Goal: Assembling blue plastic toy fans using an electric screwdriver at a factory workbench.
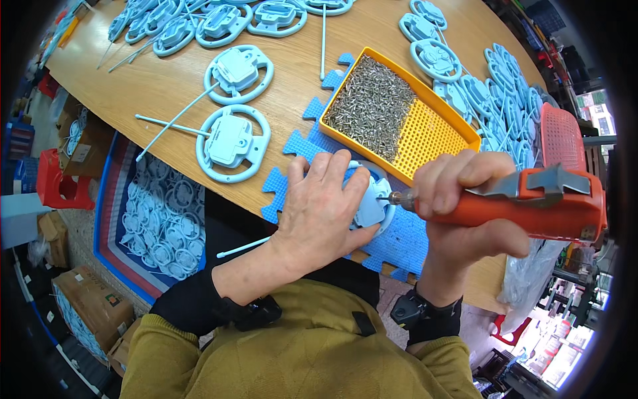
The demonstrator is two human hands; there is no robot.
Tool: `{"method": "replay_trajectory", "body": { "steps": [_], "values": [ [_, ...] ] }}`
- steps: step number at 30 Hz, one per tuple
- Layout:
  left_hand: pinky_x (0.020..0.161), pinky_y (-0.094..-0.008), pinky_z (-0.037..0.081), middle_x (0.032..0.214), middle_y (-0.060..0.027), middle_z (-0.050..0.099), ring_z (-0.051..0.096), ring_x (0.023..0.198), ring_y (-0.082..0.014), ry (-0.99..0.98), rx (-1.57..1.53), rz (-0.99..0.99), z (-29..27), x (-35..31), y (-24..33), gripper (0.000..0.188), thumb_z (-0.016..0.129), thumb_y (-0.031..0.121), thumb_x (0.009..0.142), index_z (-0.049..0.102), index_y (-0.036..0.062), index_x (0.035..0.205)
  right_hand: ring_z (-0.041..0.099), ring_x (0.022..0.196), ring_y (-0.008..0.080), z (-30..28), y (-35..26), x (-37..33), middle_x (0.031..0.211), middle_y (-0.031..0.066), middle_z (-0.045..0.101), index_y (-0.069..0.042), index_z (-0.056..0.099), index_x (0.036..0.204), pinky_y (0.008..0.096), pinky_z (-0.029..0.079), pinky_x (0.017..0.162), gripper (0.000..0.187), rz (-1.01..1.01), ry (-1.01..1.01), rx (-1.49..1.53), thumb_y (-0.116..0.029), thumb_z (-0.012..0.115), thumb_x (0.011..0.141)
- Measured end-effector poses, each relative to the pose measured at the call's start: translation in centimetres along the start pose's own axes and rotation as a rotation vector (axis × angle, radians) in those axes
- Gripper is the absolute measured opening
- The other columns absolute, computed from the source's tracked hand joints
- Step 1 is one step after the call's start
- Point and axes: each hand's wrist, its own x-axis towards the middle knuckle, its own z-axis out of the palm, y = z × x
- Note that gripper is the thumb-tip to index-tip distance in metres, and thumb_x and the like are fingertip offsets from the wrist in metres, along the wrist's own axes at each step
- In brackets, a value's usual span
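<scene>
Under my left hand (322, 206) lies a light-blue plastic toy steering wheel (369, 211) with a thin rod sticking out to the left. My fingers and thumb are spread around its hub and hold it on the blue foam mat (402, 233). My right hand (458, 176) is wrapped around an orange electric screwdriver (545, 216), held nearly level. Its bit points left and meets the wheel's hub near the right side; whether a screw sits under the tip cannot be made out. Part of the wheel is hidden by my left hand.
Just beyond my hands stands a yellow tray (438, 136) of small screws. Two similar wheels (232, 141) lie to the left, more along the far edge, and a pile (498, 100) at the right beside a red basket (561, 136). A blue-rimmed bin (106, 219) of blue parts stands below left.
</scene>
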Motion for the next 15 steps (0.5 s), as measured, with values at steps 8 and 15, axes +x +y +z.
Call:
{"method": "replay_trajectory", "body": {
  "steps": [8, 15],
  "values": [
    [0.083, -0.0420, 0.032, 0.110, -0.0127, 0.048, 0.047, 0.100, -0.0276, 0.008, -0.033, -0.007, -0.5, -0.2, 0.1, 0.066, 0.081, 0.034, 0.057, 0.054, 0.0081, 0.111, 0.046, 0.048, 0.0124, 0.4, -0.7, 0.4, 0.063, 0.0000, 0.047, -0.006, 0.050, 0.095, 0.0258, 0.040, 0.046, 0.079, -0.041, -0.067, -0.029, -0.080, 0.049, 0.065],
    [0.082, -0.0402, 0.034, 0.093, -0.0038, 0.055, 0.051, 0.092, -0.0250, 0.190, -0.265, 0.244, 0.0, 0.6, -0.5, 0.028, 0.076, 0.017, 0.064, 0.061, 0.0102, 0.087, 0.046, 0.051, 0.0092, 0.2, -3.7, 0.7, 0.066, -0.0010, 0.048, -0.008, 0.053, 0.100, 0.0241, 0.040, 0.048, 0.077, 0.011, -0.082, 0.071, -0.077, 0.055, 0.067]
  ]
}}
